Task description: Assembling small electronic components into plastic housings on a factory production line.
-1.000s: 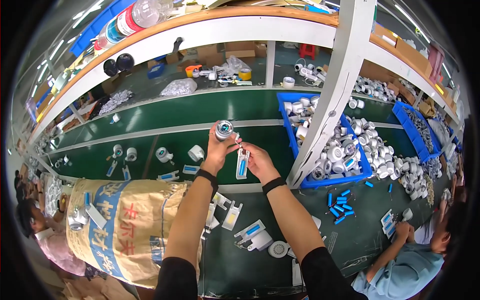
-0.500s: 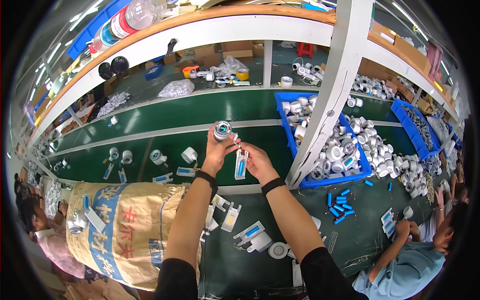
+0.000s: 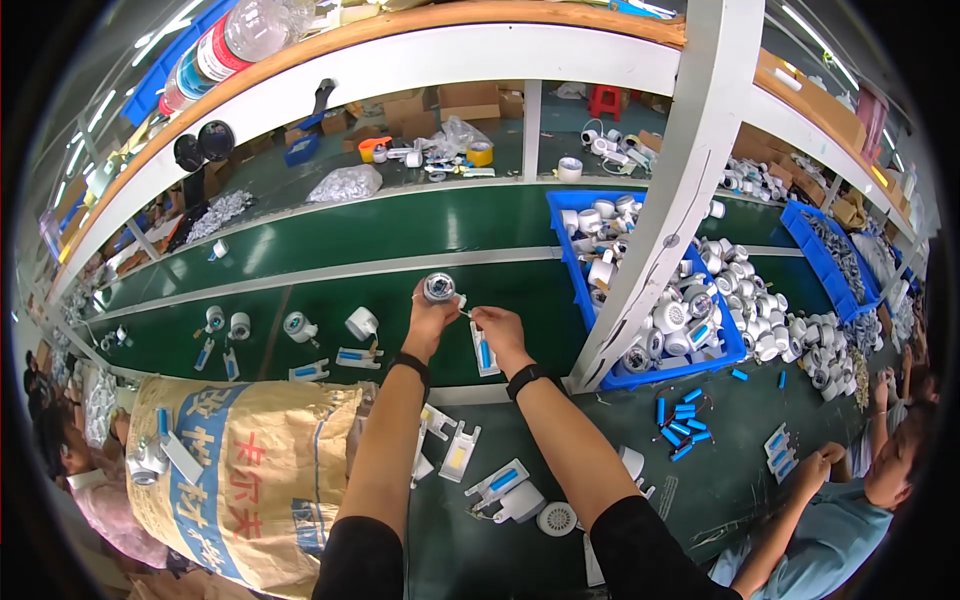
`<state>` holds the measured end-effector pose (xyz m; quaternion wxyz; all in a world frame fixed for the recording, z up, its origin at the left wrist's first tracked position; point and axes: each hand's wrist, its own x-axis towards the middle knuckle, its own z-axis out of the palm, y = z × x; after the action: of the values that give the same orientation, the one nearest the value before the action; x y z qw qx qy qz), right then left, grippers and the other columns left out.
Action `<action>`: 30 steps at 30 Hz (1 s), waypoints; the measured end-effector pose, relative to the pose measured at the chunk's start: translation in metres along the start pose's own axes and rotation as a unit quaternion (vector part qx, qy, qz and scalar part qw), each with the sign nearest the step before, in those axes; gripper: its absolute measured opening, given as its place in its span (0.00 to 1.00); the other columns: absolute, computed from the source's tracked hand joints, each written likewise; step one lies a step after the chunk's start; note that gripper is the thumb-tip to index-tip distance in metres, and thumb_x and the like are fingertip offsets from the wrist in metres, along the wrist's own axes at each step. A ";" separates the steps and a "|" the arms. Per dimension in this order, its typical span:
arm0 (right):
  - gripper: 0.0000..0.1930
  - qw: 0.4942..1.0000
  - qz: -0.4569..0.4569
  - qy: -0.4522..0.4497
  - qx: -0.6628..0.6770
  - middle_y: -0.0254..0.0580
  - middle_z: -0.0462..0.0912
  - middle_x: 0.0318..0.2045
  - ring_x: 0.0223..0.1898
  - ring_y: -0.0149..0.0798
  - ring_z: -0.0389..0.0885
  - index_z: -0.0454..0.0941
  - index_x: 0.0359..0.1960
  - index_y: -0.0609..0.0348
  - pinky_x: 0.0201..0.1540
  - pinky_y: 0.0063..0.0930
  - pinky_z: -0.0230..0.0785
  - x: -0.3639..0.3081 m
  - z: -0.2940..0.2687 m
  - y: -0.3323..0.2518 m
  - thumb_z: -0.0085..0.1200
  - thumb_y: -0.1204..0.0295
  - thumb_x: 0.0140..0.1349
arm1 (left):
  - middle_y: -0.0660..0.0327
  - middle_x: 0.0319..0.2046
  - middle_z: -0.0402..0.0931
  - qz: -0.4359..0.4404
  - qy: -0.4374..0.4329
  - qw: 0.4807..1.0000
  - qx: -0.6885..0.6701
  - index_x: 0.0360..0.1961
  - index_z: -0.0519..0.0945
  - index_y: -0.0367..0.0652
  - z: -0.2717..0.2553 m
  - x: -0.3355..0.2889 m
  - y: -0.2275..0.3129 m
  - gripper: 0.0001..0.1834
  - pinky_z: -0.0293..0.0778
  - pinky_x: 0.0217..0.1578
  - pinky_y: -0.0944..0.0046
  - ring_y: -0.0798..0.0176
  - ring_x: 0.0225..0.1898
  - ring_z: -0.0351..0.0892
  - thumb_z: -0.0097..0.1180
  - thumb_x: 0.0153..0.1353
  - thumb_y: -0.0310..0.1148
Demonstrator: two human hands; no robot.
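Note:
Over the green conveyor belt, my left hand (image 3: 430, 322) is closed around a white round housing (image 3: 439, 288), its open end up and showing circuitry inside. Close beside it, the fingers of my right hand (image 3: 500, 334) are pinched at a thin lead by the housing. From that hand hangs a white panel (image 3: 487, 362) with a blue cylindrical battery (image 3: 486, 352) in it; the fingers partly hide its upper end. Short of my hands lie a loose white panel (image 3: 459, 451) and another panel with a blue battery (image 3: 505, 480), beside a white housing (image 3: 521, 502).
A blue crate (image 3: 672, 376) of white housings stands right, behind a white post (image 3: 681, 220). Loose blue batteries (image 3: 683, 424) lie nearer. A big woven sack (image 3: 270, 470) fills the left front. Housings (image 3: 299, 326) sit along the belt. A co-worker (image 3: 810, 530) works at right.
Both hands have come slightly lower and closer together. The right fingers have shifted from the panel's side toward the lead near the housing. The whole view has shifted a little.

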<state>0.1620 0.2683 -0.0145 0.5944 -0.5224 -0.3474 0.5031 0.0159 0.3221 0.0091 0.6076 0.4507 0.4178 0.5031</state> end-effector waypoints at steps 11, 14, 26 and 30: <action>0.16 0.940 -0.145 -0.135 -0.279 0.43 0.88 0.44 0.46 0.32 0.85 0.82 0.51 0.66 0.51 0.24 0.74 -0.097 -0.032 -0.104 0.58 0.68 0.67 | 0.40 0.66 0.57 -0.221 0.313 0.771 0.509 0.66 0.61 0.34 -0.083 0.044 -0.021 0.58 0.69 0.64 0.51 0.40 0.64 0.68 0.77 0.40 0.55; 0.16 0.895 -0.128 -0.179 -0.388 0.48 0.88 0.41 0.44 0.38 0.87 0.83 0.48 0.65 0.48 0.28 0.76 -0.159 -0.059 -0.120 0.60 0.65 0.65 | 0.34 0.65 0.58 -0.134 0.303 0.830 0.449 0.64 0.63 0.24 -0.080 0.000 -0.021 0.50 0.70 0.62 0.52 0.38 0.63 0.69 0.70 0.51 0.51; 0.33 0.801 -0.144 -0.203 -0.545 0.56 0.82 0.41 0.46 0.57 0.81 0.79 0.51 0.65 0.50 0.42 0.74 -0.287 -0.097 -0.038 0.70 0.55 0.47 | 0.51 0.36 0.85 0.026 -0.076 0.875 0.477 0.48 0.83 0.33 0.023 -0.325 0.054 0.25 0.77 0.44 0.61 0.58 0.39 0.85 0.57 0.68 0.49; 0.37 0.835 -0.181 -0.253 -0.454 0.57 0.78 0.47 0.50 0.56 0.78 0.73 0.62 0.60 0.52 0.41 0.71 -0.293 -0.094 -0.080 0.69 0.61 0.49 | 0.51 0.47 0.83 -0.019 -0.090 0.944 0.317 0.55 0.78 0.32 0.017 -0.356 0.037 0.31 0.74 0.51 0.60 0.60 0.49 0.82 0.53 0.72 0.54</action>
<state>0.1947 -0.0340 0.0760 0.2626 -0.5161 -0.7630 0.2873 -0.0276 -0.0286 0.0679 0.4775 0.6556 0.5079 0.2902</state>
